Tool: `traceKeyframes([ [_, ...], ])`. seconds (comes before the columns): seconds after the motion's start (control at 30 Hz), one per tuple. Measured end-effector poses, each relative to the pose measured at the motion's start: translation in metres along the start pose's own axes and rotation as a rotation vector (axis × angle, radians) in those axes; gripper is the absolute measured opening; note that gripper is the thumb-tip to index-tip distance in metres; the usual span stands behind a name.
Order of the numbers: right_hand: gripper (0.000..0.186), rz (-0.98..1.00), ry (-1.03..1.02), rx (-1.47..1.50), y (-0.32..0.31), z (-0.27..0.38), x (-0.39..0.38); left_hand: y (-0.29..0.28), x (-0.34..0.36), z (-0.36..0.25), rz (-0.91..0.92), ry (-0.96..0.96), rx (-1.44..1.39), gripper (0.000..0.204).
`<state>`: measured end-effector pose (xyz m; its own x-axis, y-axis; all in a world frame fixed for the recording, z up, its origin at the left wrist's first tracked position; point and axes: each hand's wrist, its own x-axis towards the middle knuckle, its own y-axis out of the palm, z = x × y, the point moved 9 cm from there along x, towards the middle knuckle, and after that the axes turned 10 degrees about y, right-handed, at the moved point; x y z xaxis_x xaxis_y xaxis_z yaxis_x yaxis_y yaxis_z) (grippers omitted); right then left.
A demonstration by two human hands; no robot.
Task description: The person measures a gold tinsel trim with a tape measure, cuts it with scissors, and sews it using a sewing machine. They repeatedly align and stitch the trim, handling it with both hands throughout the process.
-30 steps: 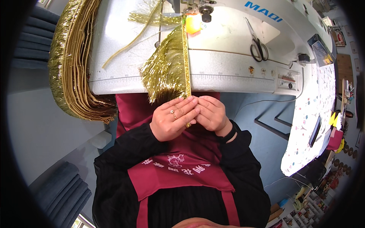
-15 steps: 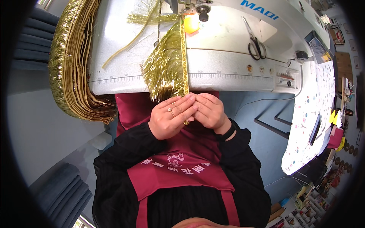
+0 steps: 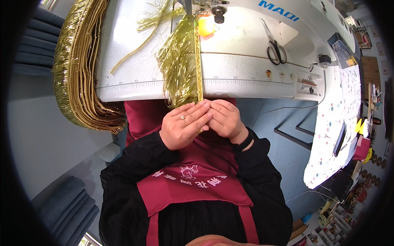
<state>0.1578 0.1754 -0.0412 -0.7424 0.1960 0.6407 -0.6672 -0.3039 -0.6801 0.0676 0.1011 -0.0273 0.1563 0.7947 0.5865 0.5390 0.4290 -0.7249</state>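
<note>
A shiny gold tinsel fringe (image 3: 179, 67) lies on the sewing machine bed, its strands fanning leftward. Along its right edge runs a narrow glittery gold ribbon (image 3: 198, 67), which leads from under the machine head (image 3: 217, 11) to the table's near edge. There both my hands meet with the fingers closed on the ribbon's near end. My left hand (image 3: 184, 125), with rings on it, presses its fingers together over the ribbon. My right hand (image 3: 225, 119) pinches from the other side, its fingertips touching the left ones. Exactly how the ribbon lies between the fingertips is hidden.
Black-handled scissors (image 3: 276, 51) lie right of the needle area. A thick stack of folded gold fringe (image 3: 84, 69) hangs over the left end of the table. A loose gold strip (image 3: 135, 53) lies at the upper left, and an orange piece (image 3: 207, 26) sits beside the presser foot.
The fringe has shifted slightly, its strands drawn in toward the ribbon and away from me. The small tuft near the machine head has moved left. My hands have hardly moved.
</note>
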Motion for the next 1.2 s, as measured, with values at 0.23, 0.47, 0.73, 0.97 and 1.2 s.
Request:
traceKeyframes([
  [0.23,0.012,-0.009,0.005,-0.001,-0.0006,0.0000,-0.0006,0.0000,0.0017,-0.0019,0.019,0.003,0.000,0.037],
  [0.47,0.012,-0.019,-0.006,-0.018,-0.0005,0.0001,-0.0019,0.0001,0.0023,-0.0033,0.024,0.012,0.006,0.038],
  [0.73,0.011,-0.045,-0.012,-0.015,-0.0022,0.0006,-0.0006,0.0007,0.0018,-0.0040,0.033,0.011,0.006,0.038],
  [0.97,0.013,-0.050,-0.013,-0.003,-0.0030,0.0007,-0.0015,0.0017,0.0014,-0.0053,0.025,0.005,0.016,0.038],
  [1.2,0.016,-0.050,-0.016,-0.005,-0.0025,0.0009,-0.0017,0.0018,0.0014,-0.0062,0.030,0.004,0.029,0.040],
])
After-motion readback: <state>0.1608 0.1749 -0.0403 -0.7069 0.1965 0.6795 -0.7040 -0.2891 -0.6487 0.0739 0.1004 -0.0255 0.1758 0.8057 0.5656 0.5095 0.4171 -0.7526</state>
